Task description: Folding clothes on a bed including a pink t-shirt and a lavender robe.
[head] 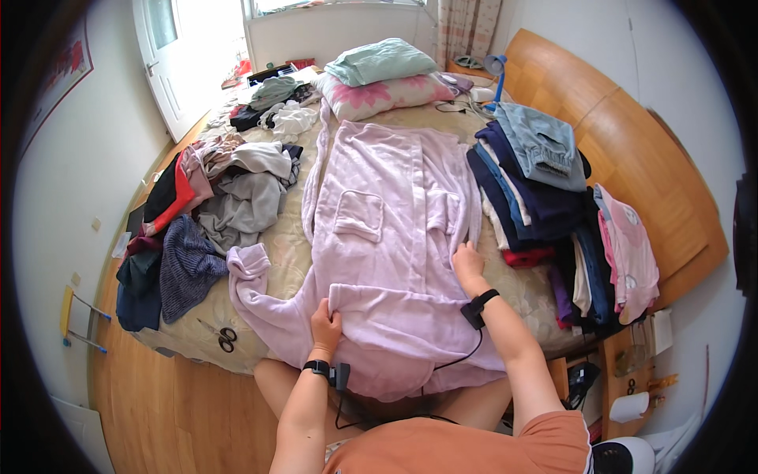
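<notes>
A pale pink plush bathrobe (385,260) lies spread across the bed in front of me, its far hem near the pillows. Its near part is folded over into a straight-edged flap, and one sleeve (251,284) sticks out to the left with its cuff turned back. My left hand (326,329) pinches the left corner of that flap. At the robe's right edge, below a patch pocket (443,211), my right hand (469,269) grips the cloth; its fingertips are partly hidden. A second pocket (359,215) shows on the left. Each wrist wears a black strapped device with a cable.
Scissors (222,336) lie on the bed's near left edge. Loose clothes (243,201) are heaped along the left. On the right stand folded stacks with jeans (542,145) and a pink garment (628,255), beside the wooden headboard (628,148). Pillows (382,95) and a blue lamp (500,77) are beyond.
</notes>
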{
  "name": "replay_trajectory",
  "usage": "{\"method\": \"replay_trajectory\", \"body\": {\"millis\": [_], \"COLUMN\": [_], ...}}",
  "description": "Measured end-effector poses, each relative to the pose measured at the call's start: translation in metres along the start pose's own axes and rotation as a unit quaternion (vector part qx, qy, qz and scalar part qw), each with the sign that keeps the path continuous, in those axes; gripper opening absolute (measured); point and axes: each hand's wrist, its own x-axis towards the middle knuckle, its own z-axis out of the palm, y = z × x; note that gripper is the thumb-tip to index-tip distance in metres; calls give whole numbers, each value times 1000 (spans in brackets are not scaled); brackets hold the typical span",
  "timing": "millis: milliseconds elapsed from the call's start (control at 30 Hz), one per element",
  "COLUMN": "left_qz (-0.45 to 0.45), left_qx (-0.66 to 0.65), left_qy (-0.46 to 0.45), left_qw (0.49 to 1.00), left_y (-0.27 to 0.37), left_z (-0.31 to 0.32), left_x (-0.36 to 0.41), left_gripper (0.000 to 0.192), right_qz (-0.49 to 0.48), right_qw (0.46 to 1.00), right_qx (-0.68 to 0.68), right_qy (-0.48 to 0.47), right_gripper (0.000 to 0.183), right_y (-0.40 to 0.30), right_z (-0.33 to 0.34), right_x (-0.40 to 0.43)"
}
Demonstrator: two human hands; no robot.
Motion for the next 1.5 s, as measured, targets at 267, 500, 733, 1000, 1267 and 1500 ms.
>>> {"method": "replay_trajectory", "body": {"millis": [267,500,733,1000,1267,1500], "left_qz": [10,-3,2,-41,77,-22], "left_qx": [-20,-30,83,-133,307,396], "left_qy": [18,12,-49,-264,-19,-98], "left_qw": [1000,999,995,954,948,913], "left_y": [1,11,2,67,-29,-6], "left_z": [2,1,10,3,-60,-88], "left_x": [-1,2,9,56,71,83], "left_gripper": [13,19,19,19,25,20], "right_qz": [133,63,72,34,-180,-141], "right_qw": [984,975,966,989,980,990], "right_qx": [99,212,233,140,79,-16], "right_qy": [67,19,-80,20,33,-3], "right_gripper": [28,48,40,30,53,67], "right_y": [124,156,157,164,54,42], "right_z": [-14,-7,-10,-19,-73,-24], "right_x": [54,55,-3,-29,-124,-146]}}
